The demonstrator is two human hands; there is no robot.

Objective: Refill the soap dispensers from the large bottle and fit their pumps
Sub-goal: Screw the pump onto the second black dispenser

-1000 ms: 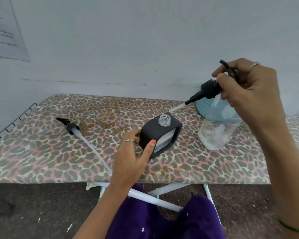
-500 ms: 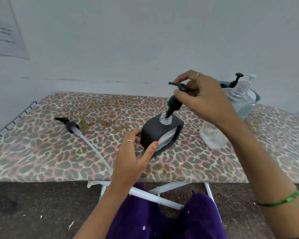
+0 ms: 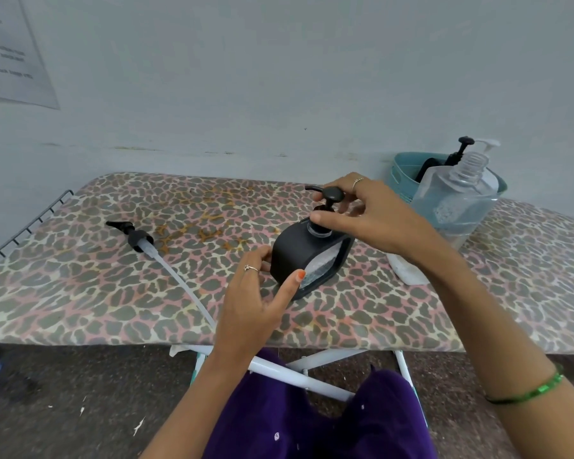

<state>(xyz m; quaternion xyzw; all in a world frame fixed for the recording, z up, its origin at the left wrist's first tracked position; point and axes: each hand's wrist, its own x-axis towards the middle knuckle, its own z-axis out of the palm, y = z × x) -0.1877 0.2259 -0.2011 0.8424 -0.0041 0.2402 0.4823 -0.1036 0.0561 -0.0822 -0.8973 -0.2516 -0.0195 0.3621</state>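
Observation:
A black square soap dispenser (image 3: 294, 251) with a clear window stands mid-board. My left hand (image 3: 257, 298) holds its near left side, thumb on the front. A black pump (image 3: 327, 200) sits in its neck, and my right hand (image 3: 368, 215) grips the pump collar from the right. A large clear bottle (image 3: 458, 197), open at its neck, stands at the right. A second black pump (image 3: 136, 235) with a long white tube lies on the board at the left.
The leopard-print ironing board (image 3: 80, 293) has a wire rack at its left end. A teal tub (image 3: 406, 172) behind the large bottle holds more pumps. A white scrap (image 3: 403, 270) lies under my right forearm. The wall stands close behind.
My right hand carried the pump from the right, lowered its tube into the dispenser neck and now sits down at the collar. My left hand stayed on the dispenser.

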